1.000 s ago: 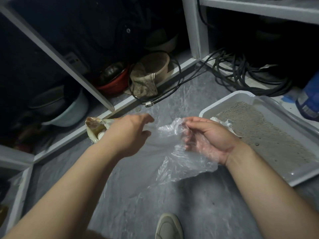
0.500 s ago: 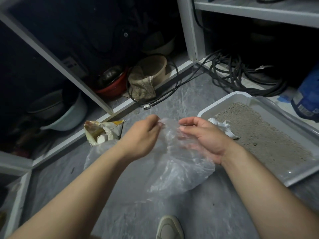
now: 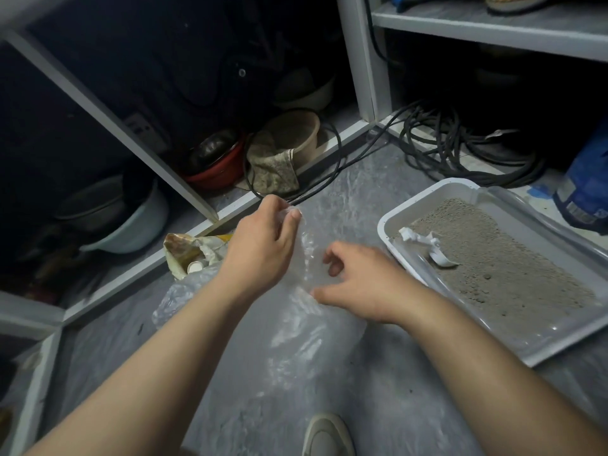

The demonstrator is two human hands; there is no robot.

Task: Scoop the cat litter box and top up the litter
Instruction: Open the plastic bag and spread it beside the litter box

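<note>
Grey litter fills the white litter box (image 3: 391,210) at right, scoop (image 3: 427,246) lying inside, while the left hand (image 3: 260,255) pinches the clear plastic bag (image 3: 296,330) and the right hand (image 3: 362,284), fingers loosely curled and empty, must next spread its mouth.

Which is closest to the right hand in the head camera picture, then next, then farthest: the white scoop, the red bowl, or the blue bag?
From the right hand:
1. White scoop, just right, in the litter tray.
2. Red bowl, up left, under the shelf.
3. Blue bag, far right edge.

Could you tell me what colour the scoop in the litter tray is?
White plastic scoop, head view.
</note>
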